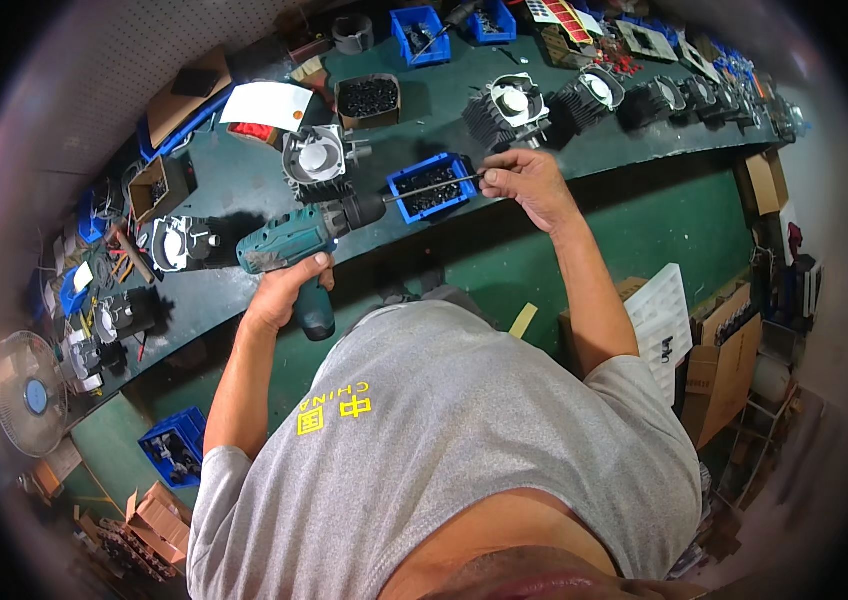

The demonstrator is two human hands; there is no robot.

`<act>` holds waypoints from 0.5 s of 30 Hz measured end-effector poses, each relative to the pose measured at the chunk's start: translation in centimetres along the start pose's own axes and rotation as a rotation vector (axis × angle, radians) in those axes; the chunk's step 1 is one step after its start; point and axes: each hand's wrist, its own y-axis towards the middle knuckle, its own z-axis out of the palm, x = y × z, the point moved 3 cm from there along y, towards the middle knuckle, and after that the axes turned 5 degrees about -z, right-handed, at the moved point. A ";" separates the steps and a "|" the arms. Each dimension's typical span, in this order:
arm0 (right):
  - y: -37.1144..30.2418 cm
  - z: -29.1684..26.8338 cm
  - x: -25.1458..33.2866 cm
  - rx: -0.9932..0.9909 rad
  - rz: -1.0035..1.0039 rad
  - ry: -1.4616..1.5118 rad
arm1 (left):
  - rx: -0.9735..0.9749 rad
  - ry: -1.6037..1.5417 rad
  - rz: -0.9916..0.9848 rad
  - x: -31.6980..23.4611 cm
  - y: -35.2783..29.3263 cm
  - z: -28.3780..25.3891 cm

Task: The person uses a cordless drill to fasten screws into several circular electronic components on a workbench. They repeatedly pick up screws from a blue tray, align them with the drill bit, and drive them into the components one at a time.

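Observation:
My left hand (294,287) is closed round the handle of a teal and black cordless drill (286,240), held at the front edge of the bench. A long thin bit (429,189) runs from its chuck to the right. At the bit's far end, the thumb and fingers of my right hand (532,190) are pinched together. Whether a small part is between them is hidden. Below the bit stands a blue bin (424,166) of small black parts. Just behind the drill is a finned engine cylinder (314,156) with a pale round top.
More finned cylinders (509,102) line the bench (424,105) to the right. Another cylinder (182,243) sits left of the drill. A carton of black parts (369,98) and blue bins (420,35) stand behind. A fan (34,397) is at the far left.

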 end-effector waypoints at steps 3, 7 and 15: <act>-0.2 0.0 -0.1 0.004 -0.001 0.013 | -0.004 -0.002 -0.003 0.1 -0.2 0.2; -0.3 0.0 -0.1 0.011 -0.001 0.027 | -0.004 0.003 0.001 0.4 -0.2 0.3; -0.1 0.1 -0.3 0.016 -0.007 0.035 | -0.010 -0.019 0.001 1.0 -0.2 0.4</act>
